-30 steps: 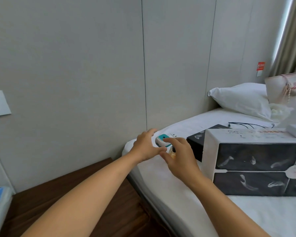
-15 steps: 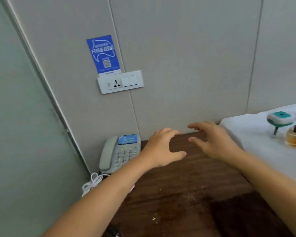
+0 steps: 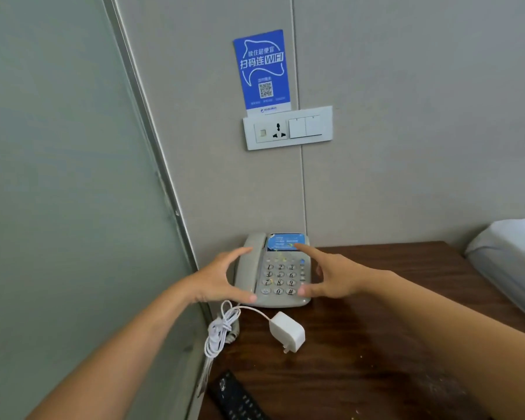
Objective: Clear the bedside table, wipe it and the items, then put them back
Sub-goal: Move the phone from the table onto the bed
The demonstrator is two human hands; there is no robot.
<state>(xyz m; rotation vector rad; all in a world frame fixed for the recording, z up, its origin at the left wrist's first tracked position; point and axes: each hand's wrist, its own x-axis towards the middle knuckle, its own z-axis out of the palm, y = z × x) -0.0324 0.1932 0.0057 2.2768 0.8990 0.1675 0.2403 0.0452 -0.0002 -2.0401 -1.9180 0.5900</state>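
Note:
A grey desk telephone (image 3: 281, 275) with a blue label sits at the back left corner of the dark wooden bedside table (image 3: 391, 328). My left hand (image 3: 222, 278) is spread open at the phone's left side, by the handset. My right hand (image 3: 331, 275) is spread open at its right side, fingertips at the keypad edge. Neither hand grips the phone. In front of the phone lies a white charger plug (image 3: 287, 330) with its coiled white cable (image 3: 222, 328). A black remote control (image 3: 237, 398) lies at the table's front left.
A frosted glass panel (image 3: 58, 207) closes off the left side. On the wall above hang a socket and switch plate (image 3: 287, 128) and a blue WiFi sign (image 3: 262, 71). The white bed edge (image 3: 509, 256) borders the table on the right. Crumbs dot the tabletop.
My view swung from the bed to the table's back left corner. Both hands left the small items on the bed and moved left to either side of the telephone.

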